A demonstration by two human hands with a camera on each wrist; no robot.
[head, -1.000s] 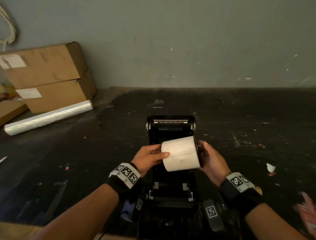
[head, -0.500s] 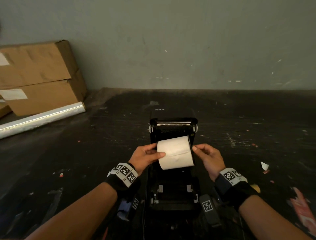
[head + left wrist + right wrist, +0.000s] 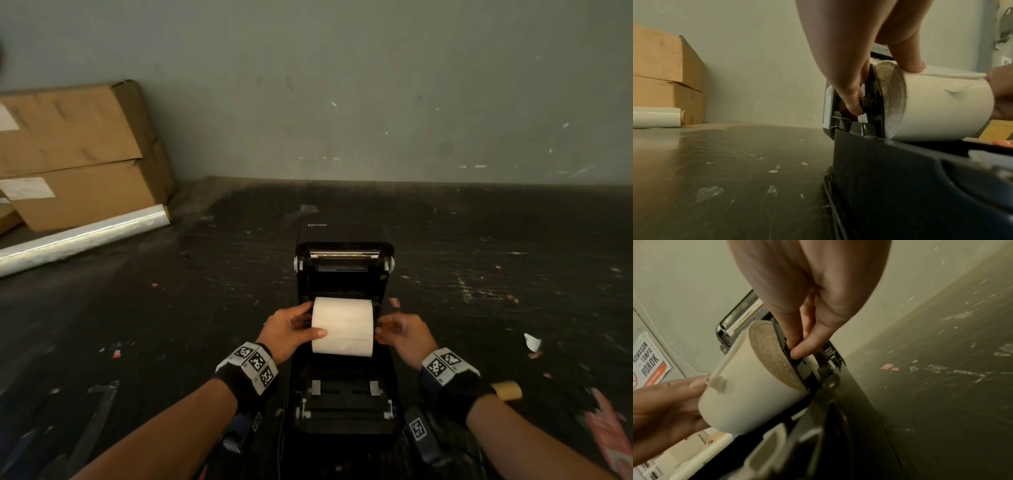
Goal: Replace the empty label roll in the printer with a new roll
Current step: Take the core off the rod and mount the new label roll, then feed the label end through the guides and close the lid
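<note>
New roll [image 3: 342,325] half-seated in printer [image 3: 344,407] — left hand [image 3: 291,330] grips it, right hand [image 3: 402,334] pinches side guide [image 3: 792,353]; lower level, both ends together

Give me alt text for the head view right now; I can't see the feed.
Two hands lower a white label roll into the open black printer on a dark, scuffed table. The left hand grips the roll's left end, thumb across its front; the right hand fingers are at its right end. Cardboard boxes sit far left against the wall.
</note>
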